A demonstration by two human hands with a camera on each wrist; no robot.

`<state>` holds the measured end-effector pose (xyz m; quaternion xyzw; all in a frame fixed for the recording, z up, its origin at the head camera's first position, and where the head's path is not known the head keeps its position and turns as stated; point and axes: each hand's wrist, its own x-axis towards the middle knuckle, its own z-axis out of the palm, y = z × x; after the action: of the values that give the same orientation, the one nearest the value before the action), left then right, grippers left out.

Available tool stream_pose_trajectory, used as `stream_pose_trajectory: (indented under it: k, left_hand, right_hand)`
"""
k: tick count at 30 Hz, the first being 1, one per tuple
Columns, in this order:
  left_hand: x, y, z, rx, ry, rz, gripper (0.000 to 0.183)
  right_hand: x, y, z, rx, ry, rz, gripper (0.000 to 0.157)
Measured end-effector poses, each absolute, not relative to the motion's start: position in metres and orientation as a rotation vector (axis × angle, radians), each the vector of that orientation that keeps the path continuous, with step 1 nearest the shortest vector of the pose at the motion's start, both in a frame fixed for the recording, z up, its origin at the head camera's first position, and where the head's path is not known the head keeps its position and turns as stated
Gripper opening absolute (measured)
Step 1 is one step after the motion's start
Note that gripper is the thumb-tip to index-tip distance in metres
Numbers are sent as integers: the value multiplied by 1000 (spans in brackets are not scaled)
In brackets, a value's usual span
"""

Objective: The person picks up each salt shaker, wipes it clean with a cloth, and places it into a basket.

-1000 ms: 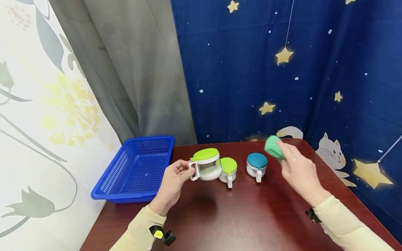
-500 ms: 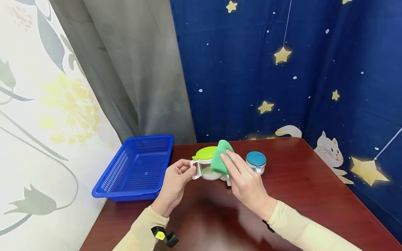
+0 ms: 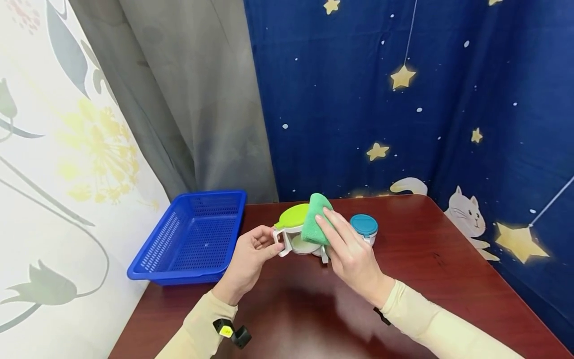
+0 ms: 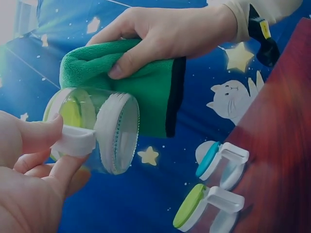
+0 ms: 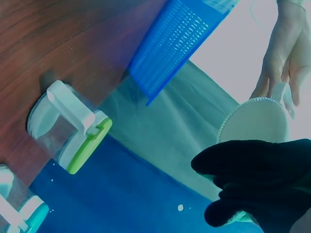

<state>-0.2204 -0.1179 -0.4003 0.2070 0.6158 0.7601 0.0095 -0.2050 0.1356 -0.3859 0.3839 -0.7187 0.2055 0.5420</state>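
A clear seasoning jar [image 4: 104,114] with a lime-green lid [image 3: 291,215] and white contents is held up over the table. My left hand [image 3: 246,262] pinches its white handle between thumb and fingers. A folded green cloth [image 3: 315,222] with a dark edge is gripped by my right hand [image 3: 354,257] and lies against the jar's far side in the left wrist view. Behind the cloth in the head view, a second green-lidded jar [image 5: 73,128] is mostly hidden. Next to it stands a teal-lidded jar [image 3: 364,225], partly covered by my right hand.
A blue perforated plastic basket [image 3: 179,275] stands at the table's left side. The dark red wooden table [image 3: 430,259] runs back to a grey curtain [image 3: 215,99] and a blue starry curtain [image 3: 332,124].
My right hand has come left from beside the teal-lidded jar, bringing the cloth against the held jar. My left hand keeps hold of the handle, with the jar slightly more tilted.
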Motion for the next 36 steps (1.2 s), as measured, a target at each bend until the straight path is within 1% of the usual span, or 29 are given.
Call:
stream_pose_trajectory:
  k: [4, 7, 16, 20, 28, 32, 36]
  left_hand:
    - [-220, -114, -397, 637, 1981, 2394, 26]
    - [-220, -111, -394, 644, 2017, 2395, 26]
    - [-224, -107, -392, 636, 1999, 2442, 26]
    - [-224, -107, -392, 632, 1996, 2460, 27]
    - [-223, -109, -388, 608, 2027, 2472, 27]
    - [-223, -108, -387, 640, 2020, 2452, 29]
    - [-223, -107, -387, 669, 2018, 2440, 29]
  right_hand:
    - [-206, 137, -380, 907, -1690, 459, 37]
    - [-205, 136, -375, 928, -1658, 412, 33]
    - [-206, 131, -370, 1114, -1539, 131, 27]
    - [-208, 133, -378, 1153, -1494, 66, 26]
    - [-211, 142, -407, 1234, -1448, -14, 27]
    - [-212, 143, -411, 1216, -1427, -32, 28]
    - [-213, 141, -407, 1165, -1421, -34, 27]
